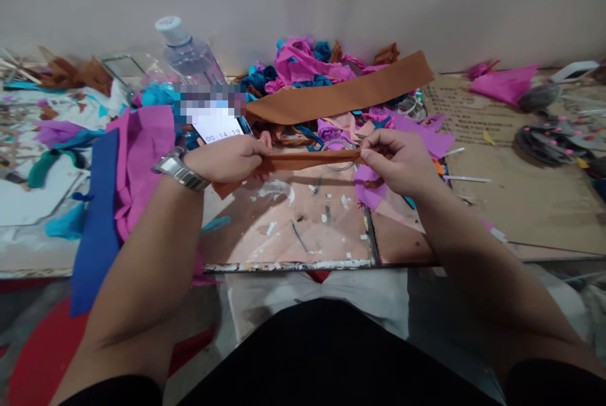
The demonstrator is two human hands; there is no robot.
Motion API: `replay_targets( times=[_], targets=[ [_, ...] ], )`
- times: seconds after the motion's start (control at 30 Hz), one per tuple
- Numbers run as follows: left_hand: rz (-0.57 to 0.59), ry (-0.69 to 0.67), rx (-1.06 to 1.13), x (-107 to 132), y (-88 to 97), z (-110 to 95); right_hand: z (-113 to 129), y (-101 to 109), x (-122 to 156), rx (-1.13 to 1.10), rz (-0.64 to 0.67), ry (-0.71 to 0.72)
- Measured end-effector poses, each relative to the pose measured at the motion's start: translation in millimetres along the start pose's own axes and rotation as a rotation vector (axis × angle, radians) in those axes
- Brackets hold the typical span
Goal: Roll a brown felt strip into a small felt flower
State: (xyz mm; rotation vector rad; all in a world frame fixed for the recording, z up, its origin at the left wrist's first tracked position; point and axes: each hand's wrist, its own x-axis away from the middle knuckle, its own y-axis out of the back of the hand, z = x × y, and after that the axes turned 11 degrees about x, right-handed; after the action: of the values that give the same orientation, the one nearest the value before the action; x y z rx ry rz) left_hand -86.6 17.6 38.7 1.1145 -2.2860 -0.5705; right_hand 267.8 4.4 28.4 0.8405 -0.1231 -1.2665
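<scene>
Hanging past the edge of the table, a blue piece lies beside a crumpled pink one. Next come a bottle and, in front of it, a lit phone, partly behind the left hand. That hand, a watch at its wrist, is closed on the left part of a narrow brown strip; a brown flap shows below the fingers, probably the same strip. The strip runs taut above the table between the two hands, which are apart. Behind it, a wider brown strip lies across a heap of coloured scraps. The right hand pinches the narrow strip's gathered right end between thumb and fingers.

The strip looks light, soft and limp, perhaps crepe paper or thin cloth; it should crease readily and may tear under a hard pull. Pinching near both ends seems the surest hold, with gentle tension.

Farther right are cardboard and a dark dish.
</scene>
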Motion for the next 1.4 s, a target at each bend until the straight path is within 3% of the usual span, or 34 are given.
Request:
replay_targets(
  times=[0.07, 0.13, 0.23, 0.37, 0.43, 0.57, 0.7, 0.73, 0.83, 0.9, 1.0, 1.03, 1.13, 1.2, 1.23, 1.4],
  targets=[
    [0.087, 0.081, 0.015, -2, -2.8, 0, 0, 5, -1, 0.006, -0.002, -0.019],
    [0.121, 0.049, 0.009, -3, -4.8, -4, -3, 15, -3, -0.003, -0.026, -0.042],
    [0.105, -0.036, -0.011, 1, -3.6, -11, -11, 34, -7, -0.016, -0.098, -0.082],
    [0.109, 0.104, 0.049, 12, 5.3, -24, -20, 58, -8, -0.079, -0.224, -0.146],
    [0.054, 0.133, 0.104, 22, 12.4, -33, -20, 64, -8, -0.094, -0.276, -0.150],
    [-0.221, 0.049, 0.184, 50, 29.1, -51, -17, 64, -9, -0.147, -0.252, -0.149],
    [-0.616, -0.036, 0.250, 76, 39.4, -53, -14, 53, -8, -0.202, -0.169, -0.172],
    [-0.696, -0.042, 0.306, 81, 40.2, -50, -12, 50, -8, -0.216, -0.152, -0.176],
    [-0.781, 0.025, 0.509, 93, 40.8, -31, -6, 36, -5, -0.269, -0.078, -0.203],
    [-0.929, 0.009, 0.568, 100, 42.0, -12, -2, 27, -3, -0.315, -0.002, -0.234],
    [-0.959, -0.030, 0.701, 109, 44.5, 14, 3, 14, -2, -0.293, 0.035, -0.193],
    [-1.019, -0.065, 0.748, 112, 44.2, 19, 4, 11, -2, -0.258, 0.035, -0.159],
    [-1.209, -0.195, 0.598, 110, 32.6, 15, 7, 2, 0, -0.130, 0.046, -0.060],
    [-1.167, -0.230, 0.398, 97, 14.6, -5, 10, -4, 2, -0.062, 0.063, -0.007],
    [-1.089, -0.258, 0.299, 88, 3.2, -19, 12, -7, 3, -0.036, 0.073, 0.016],
    [-0.316, -0.362, -0.086, 12, -51.2, -89, 17, -17, 10, 0.052, 0.129, 0.158]
  ],
)
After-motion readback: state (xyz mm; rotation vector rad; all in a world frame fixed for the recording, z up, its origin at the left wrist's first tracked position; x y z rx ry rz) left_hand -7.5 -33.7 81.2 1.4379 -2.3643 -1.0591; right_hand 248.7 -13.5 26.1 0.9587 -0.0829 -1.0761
